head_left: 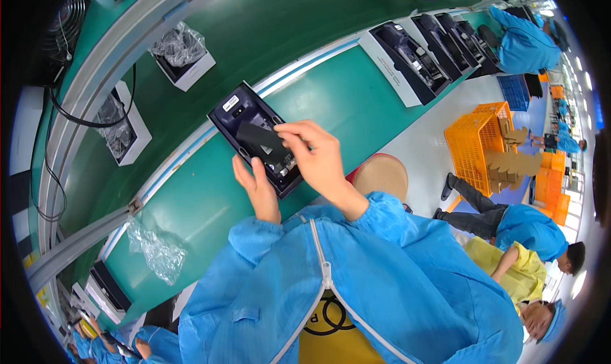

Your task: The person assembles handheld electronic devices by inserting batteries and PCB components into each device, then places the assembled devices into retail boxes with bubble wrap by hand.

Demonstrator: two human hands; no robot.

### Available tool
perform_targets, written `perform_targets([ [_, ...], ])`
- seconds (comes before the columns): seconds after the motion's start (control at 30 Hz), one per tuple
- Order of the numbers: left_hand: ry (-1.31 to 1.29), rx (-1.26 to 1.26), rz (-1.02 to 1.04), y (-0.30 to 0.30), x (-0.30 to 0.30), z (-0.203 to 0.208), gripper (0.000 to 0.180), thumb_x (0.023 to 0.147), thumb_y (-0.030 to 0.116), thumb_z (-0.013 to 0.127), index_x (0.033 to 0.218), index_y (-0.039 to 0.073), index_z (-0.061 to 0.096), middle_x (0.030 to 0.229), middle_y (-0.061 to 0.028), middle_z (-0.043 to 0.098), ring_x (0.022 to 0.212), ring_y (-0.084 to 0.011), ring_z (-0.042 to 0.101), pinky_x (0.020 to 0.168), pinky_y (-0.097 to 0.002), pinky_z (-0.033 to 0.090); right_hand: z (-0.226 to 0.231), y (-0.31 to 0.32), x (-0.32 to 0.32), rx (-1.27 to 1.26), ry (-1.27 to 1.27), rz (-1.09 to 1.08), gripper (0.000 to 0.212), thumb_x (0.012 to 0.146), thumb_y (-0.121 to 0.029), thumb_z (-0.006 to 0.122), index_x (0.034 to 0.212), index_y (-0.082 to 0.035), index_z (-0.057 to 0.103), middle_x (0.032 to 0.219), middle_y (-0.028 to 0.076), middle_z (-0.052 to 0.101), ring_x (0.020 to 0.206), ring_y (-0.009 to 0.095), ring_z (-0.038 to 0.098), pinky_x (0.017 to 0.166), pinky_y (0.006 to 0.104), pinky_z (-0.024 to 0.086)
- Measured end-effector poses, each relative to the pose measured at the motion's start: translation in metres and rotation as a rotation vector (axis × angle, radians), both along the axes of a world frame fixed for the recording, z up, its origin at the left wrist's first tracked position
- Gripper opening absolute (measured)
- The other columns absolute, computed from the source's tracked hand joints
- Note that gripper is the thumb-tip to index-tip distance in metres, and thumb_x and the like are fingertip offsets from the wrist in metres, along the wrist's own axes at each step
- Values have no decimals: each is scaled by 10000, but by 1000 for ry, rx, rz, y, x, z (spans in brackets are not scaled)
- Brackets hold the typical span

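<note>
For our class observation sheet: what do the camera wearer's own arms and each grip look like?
Loose, plain blue sleeves, gathered at their ends. Beyond them, the left grip and right grip are bare hands, without gloves.

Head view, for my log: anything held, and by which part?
Right hand seemingly pinches the black flat piece by its right edge; left hand unclear.

Saw a green worktop [331, 96] running from eight toward two o'clock, with a metal bar [83, 244] at eight. Noted a round tan stool [383, 176] at three, pale floor [426, 149] beyond, and bright lights [588, 81] rimming two to three.
</note>
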State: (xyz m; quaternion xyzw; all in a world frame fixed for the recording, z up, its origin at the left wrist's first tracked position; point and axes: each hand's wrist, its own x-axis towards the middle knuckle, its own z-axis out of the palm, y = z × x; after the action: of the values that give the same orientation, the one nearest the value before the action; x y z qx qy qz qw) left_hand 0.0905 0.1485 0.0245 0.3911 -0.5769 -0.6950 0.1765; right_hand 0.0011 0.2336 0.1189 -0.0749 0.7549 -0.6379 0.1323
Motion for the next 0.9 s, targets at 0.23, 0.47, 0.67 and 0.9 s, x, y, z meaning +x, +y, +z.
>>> perform_targets([
  [0.23,53,-121,-200,-46,26,28,506,1021,213,485,1462,19,328,1508,-170,339,1410,-253,308,1144,-360,270,-25,4,8,465,512,306,405,834,-186,707,1200,-44,607,1218,137,595,1116,327,572,902,402,493],
  [0.47,44,0,-275,-66,52,30,466,995,166,515,1420,21,392,1457,-148,404,1356,-243,380,1084,-371,365,-42,-22,3,900,608,474,630,784,-264,746,1324,-44,509,1356,160,517,1258,313,487,1019,424,421],
  [0.67,50,55,-289,-78,82,24,432,989,129,516,1395,14,426,1403,-148,462,1283,-237,466,1023,-351,416,-25,-21,-15,1121,807,1039,774,724,-176,778,1413,-115,432,1456,113,440,1313,291,444,1091,412,349],
  [0.9,52,78,-217,-66,104,31,405,1000,141,501,1378,9,440,1366,-154,488,1202,-230,531,1011,-338,425,-44,2,-44,906,677,1206,814,708,-310,802,1413,-139,434,1507,110,370,1386,265,368,1140,477,293],
])
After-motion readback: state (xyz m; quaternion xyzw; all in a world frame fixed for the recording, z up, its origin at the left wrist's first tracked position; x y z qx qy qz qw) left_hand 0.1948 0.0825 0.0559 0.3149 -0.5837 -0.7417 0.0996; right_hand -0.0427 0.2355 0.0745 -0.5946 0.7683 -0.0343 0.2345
